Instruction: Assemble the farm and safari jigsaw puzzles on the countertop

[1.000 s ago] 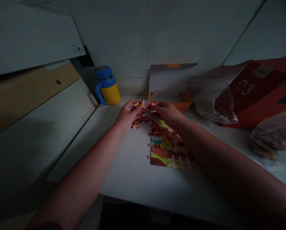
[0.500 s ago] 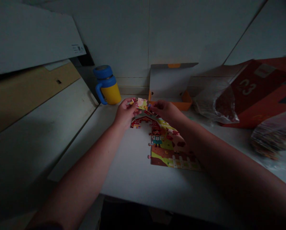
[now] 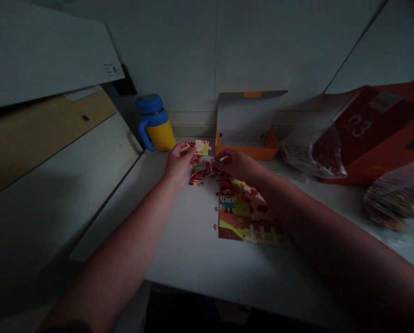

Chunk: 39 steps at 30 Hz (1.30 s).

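Several loose puzzle pieces (image 3: pixel 202 147) are held between the thumb and fingers of my left hand (image 3: pixel 181 162). Close to its right, my right hand (image 3: pixel 235 163) pinches a single puzzle piece (image 3: pixel 214 164) above the red barn part of the picture. Below the hands lies a partly joined jigsaw puzzle (image 3: pixel 241 212) showing a barn, a farmer, a pink spotted animal and a white fence. Knobs stick out along its left edge. My right hand and forearm hide its upper right portion.
Behind the hands stands an open orange box (image 3: pixel 252 151) with its lid up. A blue and yellow mug (image 3: pixel 160 134) is at back left, beside stacked panels (image 3: pixel 47 111). To the right are a red box (image 3: pixel 366 134) and clear plastic bags (image 3: pixel 397 203) with contents.
My right hand has lowered slightly and moved a little left, bringing its puzzle piece down over the barn. My left hand has shifted slightly left with its pieces.
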{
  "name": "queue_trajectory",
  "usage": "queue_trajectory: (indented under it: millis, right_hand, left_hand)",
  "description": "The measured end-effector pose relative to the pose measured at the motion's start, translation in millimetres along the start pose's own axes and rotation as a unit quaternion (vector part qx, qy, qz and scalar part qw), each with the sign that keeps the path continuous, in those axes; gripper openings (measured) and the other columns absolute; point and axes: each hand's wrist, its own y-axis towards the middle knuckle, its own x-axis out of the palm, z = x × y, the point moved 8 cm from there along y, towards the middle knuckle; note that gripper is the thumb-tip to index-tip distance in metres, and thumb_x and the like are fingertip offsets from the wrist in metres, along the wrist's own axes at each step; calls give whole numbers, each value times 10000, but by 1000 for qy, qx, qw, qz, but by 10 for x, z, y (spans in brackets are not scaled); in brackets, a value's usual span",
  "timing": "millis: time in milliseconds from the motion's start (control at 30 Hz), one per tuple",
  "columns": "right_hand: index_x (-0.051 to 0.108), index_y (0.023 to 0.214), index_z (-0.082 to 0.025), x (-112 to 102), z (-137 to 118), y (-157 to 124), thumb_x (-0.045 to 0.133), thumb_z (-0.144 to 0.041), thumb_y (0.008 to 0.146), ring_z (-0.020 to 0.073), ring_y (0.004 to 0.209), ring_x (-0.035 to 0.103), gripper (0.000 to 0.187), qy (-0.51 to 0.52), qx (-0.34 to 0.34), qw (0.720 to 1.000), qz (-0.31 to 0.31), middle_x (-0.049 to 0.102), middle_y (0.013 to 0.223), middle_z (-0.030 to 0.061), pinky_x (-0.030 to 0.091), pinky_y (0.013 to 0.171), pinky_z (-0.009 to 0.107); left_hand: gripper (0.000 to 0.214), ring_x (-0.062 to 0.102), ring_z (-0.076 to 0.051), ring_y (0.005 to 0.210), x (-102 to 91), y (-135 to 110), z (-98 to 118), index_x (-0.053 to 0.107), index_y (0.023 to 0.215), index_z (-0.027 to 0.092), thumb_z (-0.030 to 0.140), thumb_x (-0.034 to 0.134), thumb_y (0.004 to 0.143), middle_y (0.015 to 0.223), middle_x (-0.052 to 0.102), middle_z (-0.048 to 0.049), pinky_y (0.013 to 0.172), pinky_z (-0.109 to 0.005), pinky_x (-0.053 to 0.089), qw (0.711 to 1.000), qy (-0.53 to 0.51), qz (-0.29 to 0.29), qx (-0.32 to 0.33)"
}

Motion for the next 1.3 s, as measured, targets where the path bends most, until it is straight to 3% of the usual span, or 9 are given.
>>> queue_trajectory:
  millis: [333,500,633,833,1100,1200,1300]
  right_hand:
    - [682,792,-229,122,11,-37,818,-162,795,187,646,708,151,62,20,997,-32,795,784,64,552,594,308]
    - [714,813,-226,483,-60,-163,807,-229,823,165,636,693,94,44,19,992,-114,807,829,50,540,576,283]
    - [765,819,-231,738,-221,-291,763,-245,861,159,650,698,44,-15,-24,987,-161,809,829,30,521,592,263]
    - [806,884,-250,692,-441,-402,742,-262,872,141,597,664,67,-204,-74,970,-106,785,743,-14,425,565,239]
    - [794,1019,-253,687,-533,-451,722,-256,895,149,730,696,143,-245,-135,956,-89,804,855,-20,423,663,245]
    - [780,1073,-231,684,-555,-455,713,-296,906,176,750,675,192,-297,-154,940,-64,788,896,23,416,674,273]
    - [754,1140,-190,746,-593,-482,767,-406,882,232,900,674,336,-350,-197,914,-59,758,1066,107,448,762,307]
  left_hand:
    - [232,645,-100,668,-11,18,-14,642,1058,192,177,781,873,859,703,-14,698,-283,624,1000,2,-5,5]
    - [244,655,-101,692,-13,19,-44,633,1074,192,165,771,874,885,711,-18,669,-255,616,1000,7,-2,3]
    - [262,651,-97,680,-4,0,-27,638,1075,194,188,796,866,911,717,-29,672,-259,615,1000,9,-2,6]
    - [279,659,-99,673,2,-25,-3,636,1094,183,182,798,867,903,715,-29,658,-255,614,1000,12,8,-3]
    - [245,657,-102,682,0,-9,-23,635,1074,178,172,783,879,905,710,-34,655,-256,621,1000,6,2,6]
    - [235,644,-96,660,-3,-11,-22,636,1084,175,159,767,889,865,700,-25,658,-256,621,1000,8,6,0]
    - [247,666,-105,686,4,-19,-13,639,1081,180,175,783,880,878,707,-29,668,-256,618,1000,15,7,-2]
